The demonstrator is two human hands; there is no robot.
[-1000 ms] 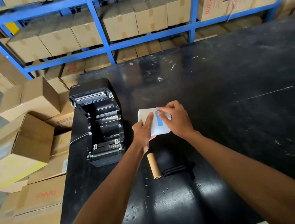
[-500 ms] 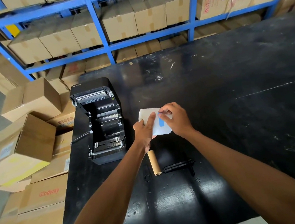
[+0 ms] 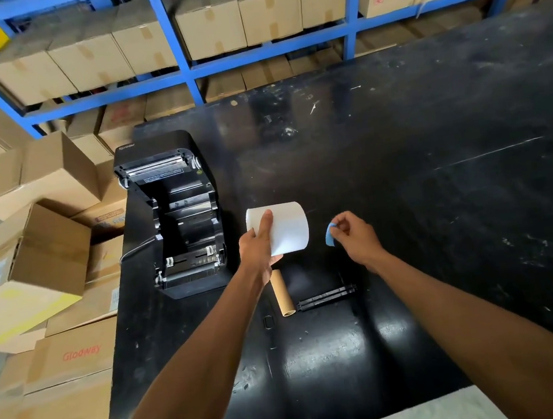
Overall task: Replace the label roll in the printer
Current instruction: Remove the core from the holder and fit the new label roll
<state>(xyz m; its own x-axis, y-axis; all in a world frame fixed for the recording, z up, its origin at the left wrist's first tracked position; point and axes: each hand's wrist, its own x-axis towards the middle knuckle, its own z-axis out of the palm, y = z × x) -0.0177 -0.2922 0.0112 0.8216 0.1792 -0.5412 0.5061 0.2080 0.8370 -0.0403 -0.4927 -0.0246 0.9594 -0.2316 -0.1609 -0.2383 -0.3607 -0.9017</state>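
Your left hand (image 3: 259,245) keeps a firm grip on the new label roll (image 3: 282,227) — fingers over its top, just right of the open printer (image 3: 179,217). Your right hand (image 3: 354,235) pinches a blue tape tab (image 3: 330,236), held apart from the roll. The roll's long axis runs across, matching the printer's bay. The black spindle (image 3: 326,296) lies on the counter (image 3: 438,191) beside the empty cardboard core (image 3: 283,293) — likely nearest your right hand.
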